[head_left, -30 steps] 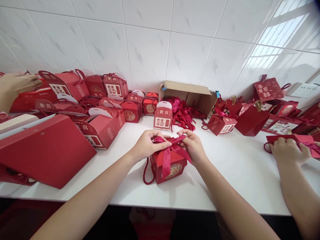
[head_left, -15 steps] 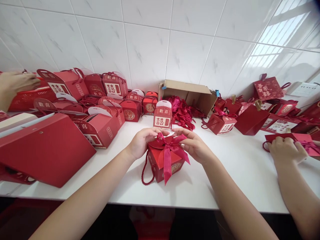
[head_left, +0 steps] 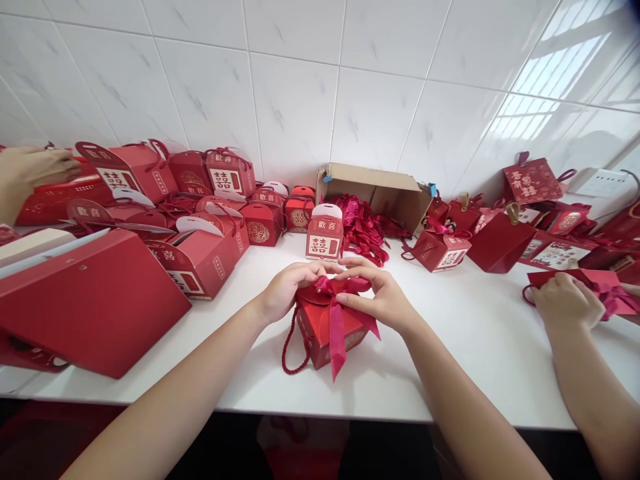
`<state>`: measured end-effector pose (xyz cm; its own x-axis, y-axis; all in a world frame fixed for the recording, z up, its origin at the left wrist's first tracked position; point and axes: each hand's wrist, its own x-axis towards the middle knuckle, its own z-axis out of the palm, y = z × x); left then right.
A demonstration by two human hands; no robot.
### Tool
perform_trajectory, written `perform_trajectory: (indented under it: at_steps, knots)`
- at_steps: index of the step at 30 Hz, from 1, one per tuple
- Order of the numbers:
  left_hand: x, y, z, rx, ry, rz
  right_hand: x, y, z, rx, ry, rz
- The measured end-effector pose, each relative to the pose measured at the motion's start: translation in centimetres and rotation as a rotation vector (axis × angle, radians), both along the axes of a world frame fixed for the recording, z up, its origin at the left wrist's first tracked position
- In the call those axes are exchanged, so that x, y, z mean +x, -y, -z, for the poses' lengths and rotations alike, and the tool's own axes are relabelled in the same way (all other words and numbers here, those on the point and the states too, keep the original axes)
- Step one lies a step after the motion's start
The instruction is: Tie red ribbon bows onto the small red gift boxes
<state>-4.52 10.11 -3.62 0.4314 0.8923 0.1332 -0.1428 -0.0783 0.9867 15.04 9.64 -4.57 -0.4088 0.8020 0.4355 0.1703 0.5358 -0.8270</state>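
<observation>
Pinches ribbon bow (head_left: 334,288) atop red box (head_left: 315,330) from both sides, left hand (head_left: 283,291) and right hand (head_left: 385,301) closed on its crosswise loops, equally near.

1. Gift box (head_left: 320,333): red, gold round emblem on front, partly hidden.
2. Ribbon bow (head_left: 336,303): darker crimson, satin sheen.
3. Cord handle (head_left: 289,347): dark red.
4. Surface (head_left: 450,353): plain white.
5. Wall tiles (head_left: 295,100): white, faint grey veining.
6. Cardboard box (head_left: 373,181): brown, blue tape at corners.
7. Small box (head_left: 325,239): red, white label with red double-happiness character.
</observation>
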Motion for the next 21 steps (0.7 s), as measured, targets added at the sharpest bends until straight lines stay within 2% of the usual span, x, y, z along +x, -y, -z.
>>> perform_trajectory:
  at_steps: [4,7,15,21]
  knots:
    - [0.24,0.15,0.09,-0.043,0.048,0.025,0.14,-0.03,-0.09,0.017,0.03,-0.029]
    - [0.53,0.32,0.1,-0.045,0.031,-0.035,0.21,-0.03,-0.18,-0.001,0.08,-0.041]
    - [0.77,0.38,0.21,0.224,-0.179,-0.155,0.0,0.08,-0.7,0.042,0.17,-0.004]
    - [0.35,-0.21,0.73,0.255,-0.248,-0.195,-0.08,-0.03,-0.55,0.056,0.178,0.012]
